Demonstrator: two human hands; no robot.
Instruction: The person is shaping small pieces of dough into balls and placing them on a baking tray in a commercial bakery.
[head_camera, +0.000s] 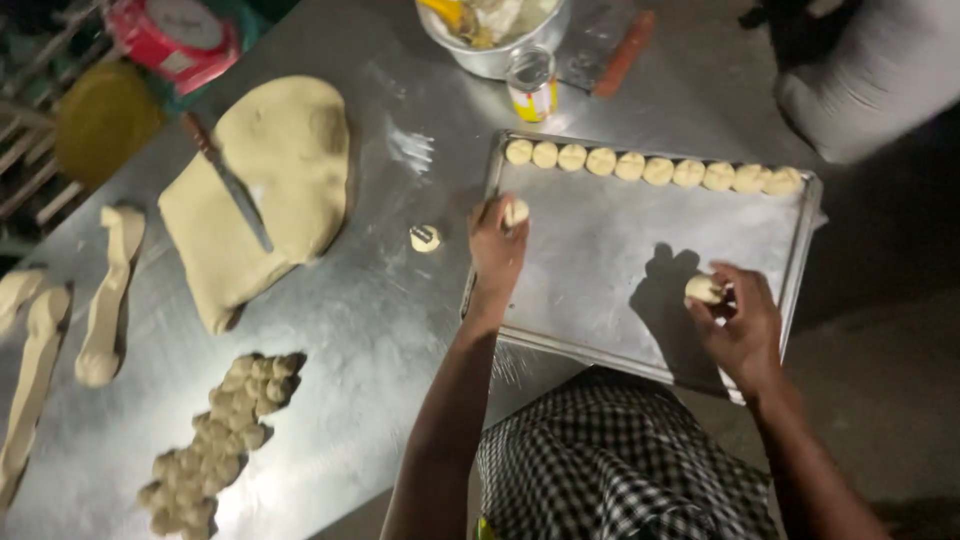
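While the left hand (497, 243) pinches a small dough ball (516, 211) at the baking tray's (610, 250) left edge, the right hand (745, 322) grips another dough piece (702, 289) near its right side.

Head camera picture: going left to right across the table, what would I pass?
Long dough ropes → pile of small dough pieces → big dough slab with a knife on it → lone dough disc → left hand holding a dough ball → metal tray → right hand holding another ball.
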